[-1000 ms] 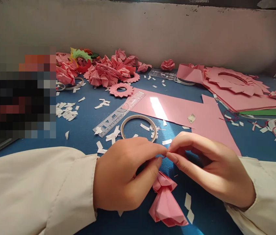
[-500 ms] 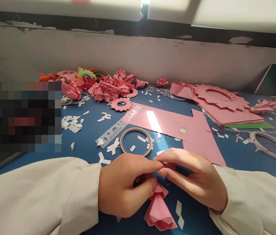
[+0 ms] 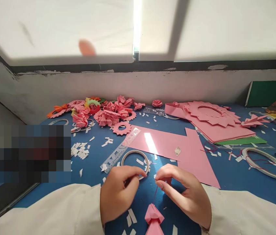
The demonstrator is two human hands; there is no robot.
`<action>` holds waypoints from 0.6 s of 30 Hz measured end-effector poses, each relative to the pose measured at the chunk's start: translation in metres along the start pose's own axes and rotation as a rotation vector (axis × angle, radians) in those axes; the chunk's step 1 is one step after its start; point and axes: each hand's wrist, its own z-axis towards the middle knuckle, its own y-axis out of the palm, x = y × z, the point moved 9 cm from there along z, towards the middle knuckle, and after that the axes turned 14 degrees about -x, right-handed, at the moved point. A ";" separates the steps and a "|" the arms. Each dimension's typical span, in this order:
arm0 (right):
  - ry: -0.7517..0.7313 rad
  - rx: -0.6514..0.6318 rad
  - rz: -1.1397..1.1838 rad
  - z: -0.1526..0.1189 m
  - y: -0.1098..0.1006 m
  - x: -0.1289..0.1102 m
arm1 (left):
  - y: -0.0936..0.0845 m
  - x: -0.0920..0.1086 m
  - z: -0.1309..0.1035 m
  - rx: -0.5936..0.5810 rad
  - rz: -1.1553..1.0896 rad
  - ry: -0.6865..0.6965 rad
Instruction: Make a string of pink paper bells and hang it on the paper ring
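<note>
Between thumb and index finger, my right hand (image 3: pixel 184 192) pinches a thin red thread (image 3: pixel 155 195). The thread runs down to the top of a folded pink paper piece (image 3: pixel 154 213), which lies in front of me, its lower end cut off by the picture edge. To the left, my left hand (image 3: pixel 120 192) is curled closed, thumb against the index finger; whether anything is in it is hidden. Just behind that hand sits a roll of tape (image 3: pixel 148 162), partly covered by the fingers. A small white paper scrap (image 3: pixel 155 176) shows at my right fingertips.
A clear ruler (image 3: pixel 115 159) overlaps pink paper sheets (image 3: pixel 162 143). Folded pink pieces (image 3: pixel 107 117) are heaped along the wall. On the right lie a pink paper stack (image 3: pixel 223 132) and another tape roll (image 3: pixel 266 176). White scraps (image 3: pixel 79 150) are scattered about; a phone (image 3: pixel 13 197) is at left.
My hands have moved apart, the left hand away from the folded piece. The thread now shows between my right fingers and the piece. The view has tilted up.
</note>
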 end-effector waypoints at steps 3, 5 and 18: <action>0.037 -0.002 0.026 0.000 0.002 0.006 | -0.027 -0.021 0.019 0.042 0.156 -0.092; 0.059 -0.012 0.045 0.000 0.003 0.009 | -0.051 -0.037 0.035 0.098 0.289 -0.129; 0.111 -0.064 0.074 0.000 0.012 0.012 | -0.055 -0.075 0.076 -0.051 0.739 -0.041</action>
